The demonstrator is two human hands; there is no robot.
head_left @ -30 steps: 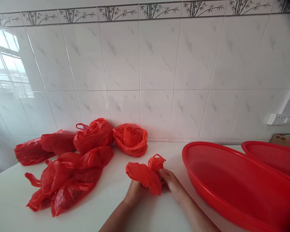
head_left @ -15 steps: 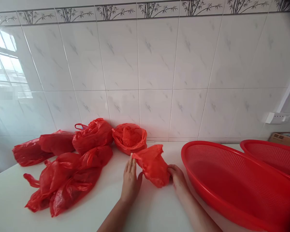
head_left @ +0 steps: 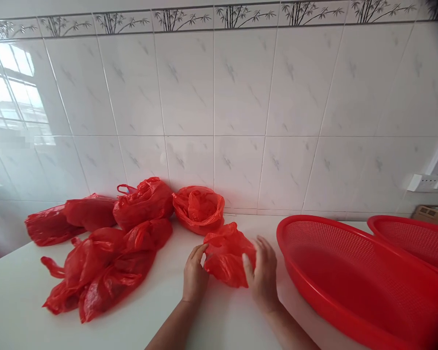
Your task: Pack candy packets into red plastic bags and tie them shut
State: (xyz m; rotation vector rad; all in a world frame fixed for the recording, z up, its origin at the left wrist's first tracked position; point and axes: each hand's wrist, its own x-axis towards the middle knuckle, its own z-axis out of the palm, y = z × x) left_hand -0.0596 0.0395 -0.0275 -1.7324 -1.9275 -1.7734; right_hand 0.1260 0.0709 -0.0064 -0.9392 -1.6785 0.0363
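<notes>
Moved: since half a second ago the red bag [head_left: 226, 255] has dropped from a raised, stretched sheet into a low bundle on the table [head_left: 18, 301], and both hands have closed in on it from the sides.
Left hand [head_left: 194, 274]: fingers curled lightly against the bundle's left edge, touching it, not gripping it tight.
Right hand [head_left: 263, 272]: fingers spread and laid against the bundle's right side, palm towards it; no firm hold to be seen.
Bag's place: on the table between the two hands, just in front of the open bag by the wall [head_left: 199, 209].
Done so far: judging by the lie of things, this one bag is gathered up but not yet folded or tied.
Left: the loose pile of red bags [head_left: 102, 253] to the left looks untouched.
Around: big red basket [head_left: 350, 277] just right of the right hand, a second basket [head_left: 416, 238] behind it.
In the way: nothing between hands and bundle; the basket's rim stands close on the right.
</notes>
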